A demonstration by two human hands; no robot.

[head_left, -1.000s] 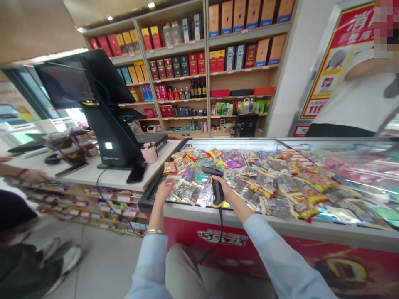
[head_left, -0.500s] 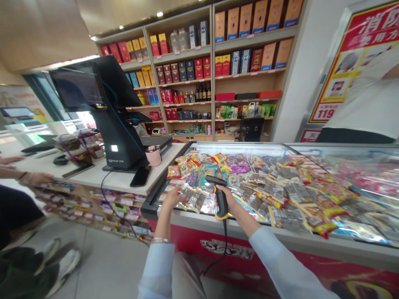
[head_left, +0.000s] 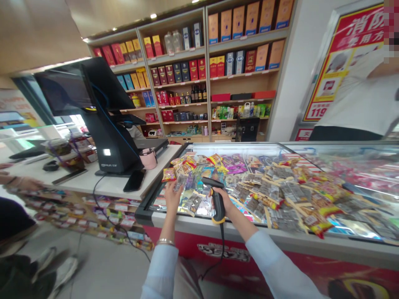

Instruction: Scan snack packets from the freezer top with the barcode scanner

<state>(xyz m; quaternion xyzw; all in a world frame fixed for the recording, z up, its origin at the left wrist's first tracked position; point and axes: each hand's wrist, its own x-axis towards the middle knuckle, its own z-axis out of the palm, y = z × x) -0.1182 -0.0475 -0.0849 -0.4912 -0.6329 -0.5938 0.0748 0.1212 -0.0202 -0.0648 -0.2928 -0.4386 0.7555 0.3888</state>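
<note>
My right hand (head_left: 225,200) is wrapped round the grip of a black and yellow barcode scanner (head_left: 215,198), whose head points left over the glass lid of a chest freezer (head_left: 249,232). My left hand (head_left: 172,194) lifts a small silvery snack packet (head_left: 181,181) off the pile, pinched between thumb and fingers just left of the scanner head. Several snack packets (head_left: 264,187) in many colours lie spread over the glass lid.
A black checkout terminal (head_left: 106,120) stands on the white counter (head_left: 102,182) to the left, with a phone (head_left: 134,181) and a pink cup (head_left: 149,158) beside it. Shelves of boxed goods (head_left: 199,66) fill the back wall. A person in a white shirt (head_left: 364,99) stands at right; another person's hand (head_left: 21,182) reaches in at left.
My left hand has picked a silvery packet up from the pile and raised it toward the scanner head. The right hand has kept its hold on the scanner.
</note>
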